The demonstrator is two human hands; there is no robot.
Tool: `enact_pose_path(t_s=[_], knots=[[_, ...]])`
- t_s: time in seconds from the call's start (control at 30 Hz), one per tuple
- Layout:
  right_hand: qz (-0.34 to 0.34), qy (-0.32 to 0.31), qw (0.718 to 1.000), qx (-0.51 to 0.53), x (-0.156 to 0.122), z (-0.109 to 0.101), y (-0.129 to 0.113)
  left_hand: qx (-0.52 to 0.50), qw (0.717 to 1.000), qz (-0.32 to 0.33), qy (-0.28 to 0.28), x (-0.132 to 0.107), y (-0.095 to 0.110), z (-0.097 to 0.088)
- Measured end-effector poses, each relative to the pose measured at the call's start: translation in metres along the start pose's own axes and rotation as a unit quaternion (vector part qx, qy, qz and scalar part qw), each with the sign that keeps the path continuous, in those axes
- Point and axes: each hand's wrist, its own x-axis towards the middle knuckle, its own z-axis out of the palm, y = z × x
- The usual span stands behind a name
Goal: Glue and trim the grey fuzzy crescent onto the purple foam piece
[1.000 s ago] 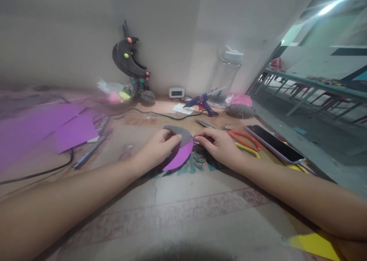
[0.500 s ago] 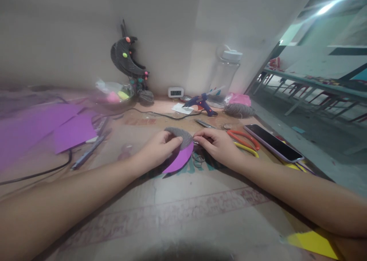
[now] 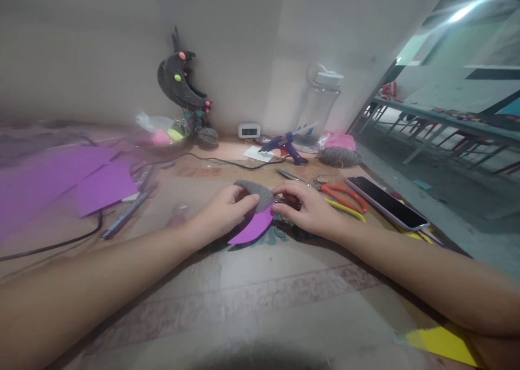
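Observation:
A purple paper crescent (image 3: 252,229), its upper part wrapped in grey yarn (image 3: 260,194), is held a little above the table. My left hand (image 3: 227,210) pinches its wrapped part between thumb and fingers. At the right edge of the crescent is my right hand (image 3: 303,205), with curled index finger and thumb against it, a small gap between their tips. A loose grey strand shows near these fingertips. Right behind that hand lie scissors with a yellow handle (image 3: 347,210) and pliers with orange handles (image 3: 347,195), partly covered by it.
A blue glue gun (image 3: 284,145), a small digital clock (image 3: 249,130) and a clear bottle (image 3: 319,107) stand at the back. A phone (image 3: 388,202) lies right, purple paper sheets (image 3: 105,188) and a pen (image 3: 125,215) left. A dark crescent ornament (image 3: 179,83) hangs on the wall.
My right thumb and index finger have moved apart from their pinch and spread over the crescent's right edge. The crescent has tilted slightly; my left hand keeps its hold.

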Motion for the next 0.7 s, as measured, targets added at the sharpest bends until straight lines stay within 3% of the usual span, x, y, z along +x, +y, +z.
enact_pose_path(t_s=[0.27, 0.7], knots=[[0.054, -0.001, 0.998, 0.042, 0.0007, 0.0014, -0.0017, 0.001, 1.000, -0.006, -0.020, -0.0007, 0.0010, -0.0006], [0.031, 0.014, 0.997, 0.062, -0.0021, 0.0000, -0.0010, -0.001, 1.000, -0.012, -0.021, -0.0005, 0.0029, -0.0013]])
